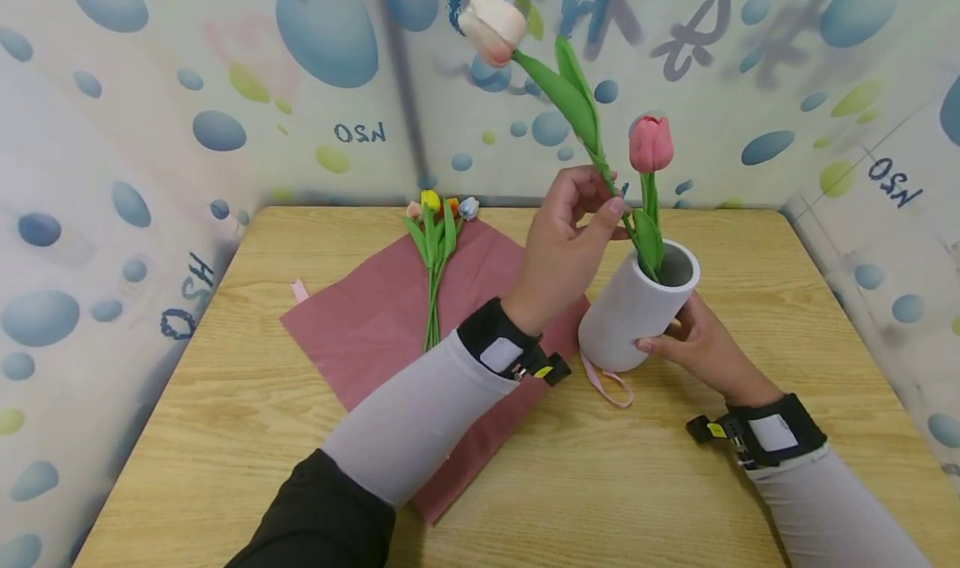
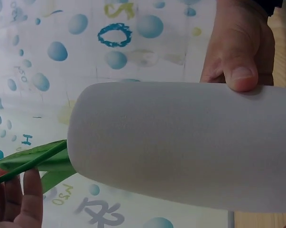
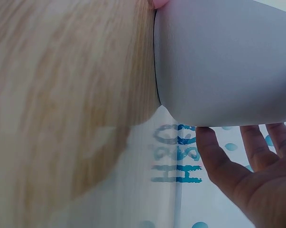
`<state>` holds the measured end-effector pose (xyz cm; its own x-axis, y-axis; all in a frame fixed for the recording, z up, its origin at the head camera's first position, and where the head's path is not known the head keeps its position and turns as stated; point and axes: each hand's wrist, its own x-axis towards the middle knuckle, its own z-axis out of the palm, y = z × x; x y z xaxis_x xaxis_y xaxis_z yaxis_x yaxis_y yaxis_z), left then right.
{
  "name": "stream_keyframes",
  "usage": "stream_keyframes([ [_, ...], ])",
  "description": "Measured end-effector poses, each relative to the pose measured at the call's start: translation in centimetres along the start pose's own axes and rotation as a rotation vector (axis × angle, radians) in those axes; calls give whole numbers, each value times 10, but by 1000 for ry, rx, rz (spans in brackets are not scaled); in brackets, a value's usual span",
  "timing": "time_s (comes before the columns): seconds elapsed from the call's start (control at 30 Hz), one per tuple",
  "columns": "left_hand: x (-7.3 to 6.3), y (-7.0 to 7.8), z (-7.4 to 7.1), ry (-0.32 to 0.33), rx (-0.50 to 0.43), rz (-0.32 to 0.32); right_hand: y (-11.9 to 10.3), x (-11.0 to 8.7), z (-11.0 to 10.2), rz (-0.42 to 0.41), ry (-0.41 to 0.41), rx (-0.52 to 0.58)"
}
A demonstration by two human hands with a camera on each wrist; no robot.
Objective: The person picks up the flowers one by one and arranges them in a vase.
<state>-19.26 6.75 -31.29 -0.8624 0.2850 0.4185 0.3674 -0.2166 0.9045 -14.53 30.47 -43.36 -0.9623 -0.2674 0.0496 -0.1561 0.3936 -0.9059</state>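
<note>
My left hand (image 1: 566,247) pinches the green stem of a white-and-pink tulip (image 1: 495,27), its bloom raised high to the left. The stem's lower end is at the mouth of a white vase (image 1: 626,314). A pink tulip (image 1: 651,145) stands in that vase, leaves at the rim. With thumb in front and fingers behind, my right hand (image 1: 708,356) grips the vase low on its right side. The vase leans slightly to the right. In the right wrist view, the fingertips (image 3: 207,135) touch the vase wall near its base.
Several small tulips (image 1: 435,243) with yellow, orange, pale blue and pink blooms lie on a dark pink wrapping sheet (image 1: 352,301). A pink ribbon (image 1: 611,393) lies by the vase's base. All rest on a wooden table (image 1: 225,410), with a printed backdrop (image 1: 217,68) behind.
</note>
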Motion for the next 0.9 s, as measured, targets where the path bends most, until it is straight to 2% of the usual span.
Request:
stream_keyframes([
  [0.2,-3,-1,4,-97,197,18,1,0,-1,-11,-2,0],
  [0.43,-5,-4,6,-178,364,46,1,0,-1,-21,-11,-2],
  [0.57,-5,-7,5,-239,504,132,1,0,-2,-23,-12,-31],
  [0.67,-5,-10,6,-260,585,183,2,1,-3,-31,-15,-41],
  [0.73,-5,-12,7,-265,621,182,2,1,-3,-37,-16,-42],
  [0.9,-4,-16,9,-270,699,131,4,1,-4,-39,-15,-38],
])
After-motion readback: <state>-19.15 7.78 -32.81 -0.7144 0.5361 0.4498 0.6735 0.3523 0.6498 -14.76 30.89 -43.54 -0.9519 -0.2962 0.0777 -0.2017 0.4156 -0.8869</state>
